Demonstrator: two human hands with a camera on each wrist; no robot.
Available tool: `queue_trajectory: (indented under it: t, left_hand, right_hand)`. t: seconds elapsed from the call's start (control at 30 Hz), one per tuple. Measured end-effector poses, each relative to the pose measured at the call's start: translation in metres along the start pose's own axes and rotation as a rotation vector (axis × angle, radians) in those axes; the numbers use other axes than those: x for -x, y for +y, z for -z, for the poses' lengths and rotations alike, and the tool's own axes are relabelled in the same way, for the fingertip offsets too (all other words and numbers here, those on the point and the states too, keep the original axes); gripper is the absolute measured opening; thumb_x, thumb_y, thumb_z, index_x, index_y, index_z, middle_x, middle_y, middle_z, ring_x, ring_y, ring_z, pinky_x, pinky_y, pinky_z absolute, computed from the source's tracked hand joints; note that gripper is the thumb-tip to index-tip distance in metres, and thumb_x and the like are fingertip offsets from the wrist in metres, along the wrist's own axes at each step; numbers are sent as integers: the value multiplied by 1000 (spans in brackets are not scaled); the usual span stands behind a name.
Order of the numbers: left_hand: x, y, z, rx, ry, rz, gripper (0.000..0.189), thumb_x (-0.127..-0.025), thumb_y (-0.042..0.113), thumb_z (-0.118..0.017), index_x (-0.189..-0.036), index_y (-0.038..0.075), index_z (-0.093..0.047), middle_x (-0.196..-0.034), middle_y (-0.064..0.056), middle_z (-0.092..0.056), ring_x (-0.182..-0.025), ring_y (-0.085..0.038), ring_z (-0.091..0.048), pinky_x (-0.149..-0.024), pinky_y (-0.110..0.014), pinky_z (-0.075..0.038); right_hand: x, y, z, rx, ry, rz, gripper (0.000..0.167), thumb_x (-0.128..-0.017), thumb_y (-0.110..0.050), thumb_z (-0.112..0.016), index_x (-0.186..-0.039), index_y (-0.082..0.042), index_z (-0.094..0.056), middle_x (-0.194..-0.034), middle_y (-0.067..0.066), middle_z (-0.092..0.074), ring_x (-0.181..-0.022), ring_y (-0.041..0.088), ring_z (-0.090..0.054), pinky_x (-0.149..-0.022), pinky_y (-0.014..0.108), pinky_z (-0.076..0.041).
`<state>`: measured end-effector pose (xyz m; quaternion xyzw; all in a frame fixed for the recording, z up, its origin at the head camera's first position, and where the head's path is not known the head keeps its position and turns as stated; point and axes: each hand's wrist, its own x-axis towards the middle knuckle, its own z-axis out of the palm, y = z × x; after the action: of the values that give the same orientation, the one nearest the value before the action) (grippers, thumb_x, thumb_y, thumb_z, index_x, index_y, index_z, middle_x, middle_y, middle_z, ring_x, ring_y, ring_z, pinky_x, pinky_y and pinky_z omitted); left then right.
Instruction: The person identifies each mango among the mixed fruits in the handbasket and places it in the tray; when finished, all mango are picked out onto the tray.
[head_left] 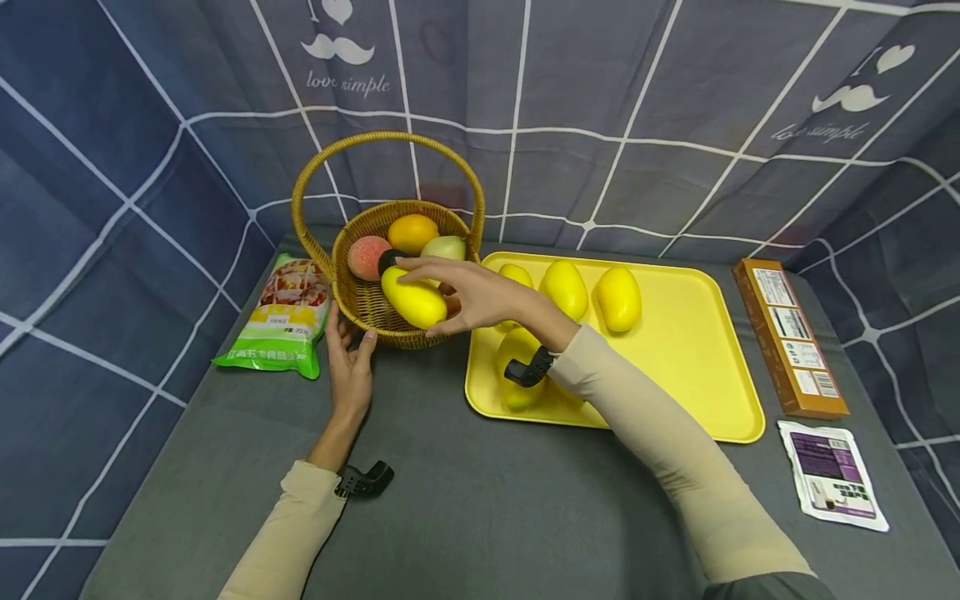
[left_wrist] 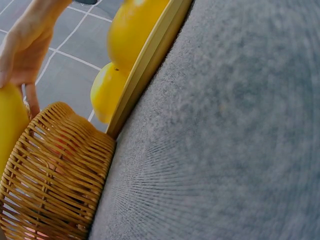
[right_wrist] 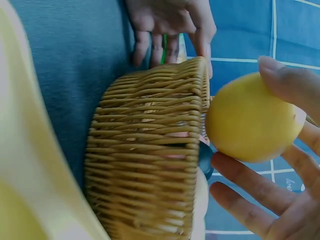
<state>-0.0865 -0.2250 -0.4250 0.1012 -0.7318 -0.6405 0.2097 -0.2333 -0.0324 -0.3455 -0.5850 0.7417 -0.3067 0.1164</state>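
Observation:
A yellow mango (head_left: 414,298) is held in my right hand (head_left: 480,293) over the front of the wicker basket (head_left: 401,337). In the right wrist view, my thumb and fingers grip the mango (right_wrist: 252,120) just outside the basket rim. Inside the basket lie a peach (head_left: 367,257), an orange-yellow fruit (head_left: 412,233), a pale green fruit (head_left: 444,247) and a dark, partly hidden item (head_left: 387,260). My left hand (head_left: 350,375) touches the basket's front left side with loosely spread fingers. Several more mangoes (head_left: 564,289) lie on the yellow tray (head_left: 675,358), some covered by my right arm.
A green and yellow food bag (head_left: 281,321) lies left of the basket. On the right, an orange-brown box (head_left: 791,342) and a white and purple packet (head_left: 832,475) lie beyond the tray. The basket's tall handle (head_left: 386,136) arches above it. Checked cloth (head_left: 555,83) hangs behind.

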Motion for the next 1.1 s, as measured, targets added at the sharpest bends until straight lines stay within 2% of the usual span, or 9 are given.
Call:
queue_trajectory:
  t: [0.17, 0.33, 0.53, 0.67, 0.93, 1.1]
  left_hand:
    - [2, -2, 1, -5, 5, 7, 69, -102, 13, -49, -158, 7, -9, -151, -29, -27, -132, -37, -35, -87, -23, -35]
    - [3, -3, 1, 2, 6, 6, 69, -102, 13, -49, -158, 6, -9, -151, -28, -28, -133, -36, -35, -88, -23, -35]
    - [3, -5, 2, 1, 13, 9, 69, -102, 13, -49, -158, 7, -9, -150, -28, -29, -134, -35, -35, -88, -20, -36]
    - [2, -5, 2, -4, 16, 6, 68, -102, 12, -49, -158, 6, -9, -150, -29, -29, -135, -35, -35, -87, -20, -36]
    - [2, -4, -1, 6, 10, 3, 69, -102, 12, -49, -158, 6, -9, -150, -29, -29, -135, -35, -35, -88, -19, -36]
    - [1, -3, -2, 20, 5, 4, 69, -102, 12, -49, -158, 7, -9, -150, -28, -29, -134, -35, -35, -89, -20, -36]
  right_hand:
    - [18, 1, -3, -3, 69, -30, 78, -78, -34, -83, -144, -16, -48, -158, 0, -33, -117, 14, -53, -87, 30, -53]
    - [37, 0, -4, 19, 150, -51, 77, -75, -32, -86, -141, -14, -50, -155, 3, -38, -118, 17, -53, -86, 32, -54]
    - [62, -6, 3, 55, 228, -74, 78, -77, -32, -83, -146, -22, -48, -153, 1, -37, -126, 17, -47, -91, 32, -52]
    - [82, -7, 7, 76, 268, -86, 75, -76, -33, -83, -143, -22, -51, -152, 3, -35, -128, 20, -46, -93, 36, -52]
    - [136, -2, 10, 44, 361, -198, 76, -74, -30, -86, -141, -22, -50, -159, 3, -26, -128, 21, -49, -88, 39, -55]
    - [177, 0, 9, 86, 426, -260, 78, -71, -27, -88, -139, -21, -51, -157, 3, -31, -120, 22, -52, -85, 41, -55]
